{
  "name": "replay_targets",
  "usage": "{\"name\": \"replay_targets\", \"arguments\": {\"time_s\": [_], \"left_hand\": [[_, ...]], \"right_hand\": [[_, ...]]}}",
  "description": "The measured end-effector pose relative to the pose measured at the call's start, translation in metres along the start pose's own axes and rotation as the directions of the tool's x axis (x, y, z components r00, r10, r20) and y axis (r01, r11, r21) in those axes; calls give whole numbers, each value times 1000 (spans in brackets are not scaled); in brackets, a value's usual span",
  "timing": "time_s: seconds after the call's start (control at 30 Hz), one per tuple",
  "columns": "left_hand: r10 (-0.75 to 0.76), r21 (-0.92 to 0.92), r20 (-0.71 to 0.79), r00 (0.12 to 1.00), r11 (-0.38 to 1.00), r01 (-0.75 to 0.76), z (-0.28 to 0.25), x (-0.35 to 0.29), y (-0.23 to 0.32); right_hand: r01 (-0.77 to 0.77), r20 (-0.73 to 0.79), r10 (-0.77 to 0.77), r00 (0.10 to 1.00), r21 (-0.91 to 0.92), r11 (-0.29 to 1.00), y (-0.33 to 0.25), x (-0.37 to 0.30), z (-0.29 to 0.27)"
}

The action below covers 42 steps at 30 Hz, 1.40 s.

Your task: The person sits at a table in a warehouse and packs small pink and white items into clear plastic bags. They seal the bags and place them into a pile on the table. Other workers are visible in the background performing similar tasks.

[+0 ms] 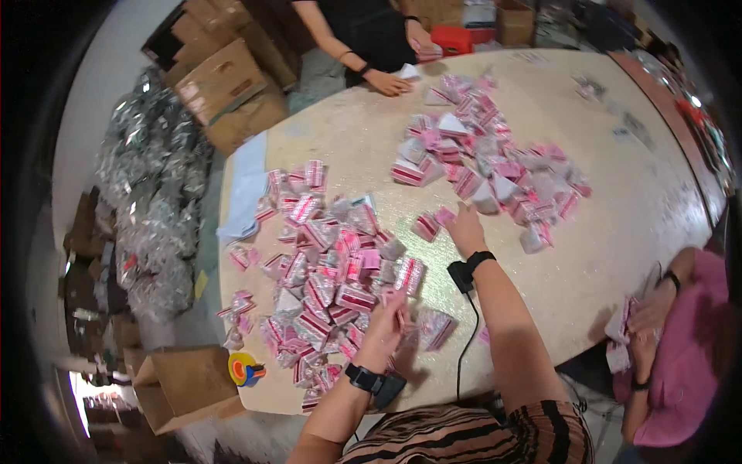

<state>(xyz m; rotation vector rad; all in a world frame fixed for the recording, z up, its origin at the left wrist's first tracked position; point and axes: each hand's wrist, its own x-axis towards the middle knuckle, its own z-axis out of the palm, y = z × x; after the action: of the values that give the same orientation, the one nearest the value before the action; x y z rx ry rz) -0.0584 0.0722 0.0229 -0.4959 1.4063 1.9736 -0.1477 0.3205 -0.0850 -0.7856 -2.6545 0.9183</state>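
Note:
My right hand (466, 230) reaches to the middle of the table, its fingers closed on the pink tab of a small wedge-shaped packet (427, 226) in clear wrap. My left hand (383, 325) is over the near edge of a large pile of pink-and-white wrapped packets (313, 290). Its fingers are pressed together; whatever they hold is blurred and hidden among the packets. Just right of it lies a single wrapped wedge packet (437, 329). A second pile of such packets (487, 147) spreads beyond my right hand.
A roll of tape (244, 369) sits at the table's left edge, near an open carton (185, 387). White cloth or paper (244, 185) lies farther up. A black cable (462, 352) runs from my right wrist. Co-workers handle packets at the far side (390, 81) and right (649, 317).

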Motion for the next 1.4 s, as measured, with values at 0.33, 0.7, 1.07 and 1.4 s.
{"name": "replay_targets", "arguments": {"time_s": [0.33,0.7,1.07,1.4], "left_hand": [[169,-11,118,979,986,-169,-19,-17,2],[392,159,420,818,856,-492,2,-40,42],[204,176,609,767,908,-381,-4,-79,50],[153,8,678,719,976,-216,-18,-90,23]], "right_hand": [[94,-3,-99,995,343,935,-17,-13,-29],[722,280,-798,534,340,602,-129,-126,-198],[474,184,-705,685,623,622,-151,-180,-178],[439,311,-661,683,548,712,-160,-207,-177]]}}
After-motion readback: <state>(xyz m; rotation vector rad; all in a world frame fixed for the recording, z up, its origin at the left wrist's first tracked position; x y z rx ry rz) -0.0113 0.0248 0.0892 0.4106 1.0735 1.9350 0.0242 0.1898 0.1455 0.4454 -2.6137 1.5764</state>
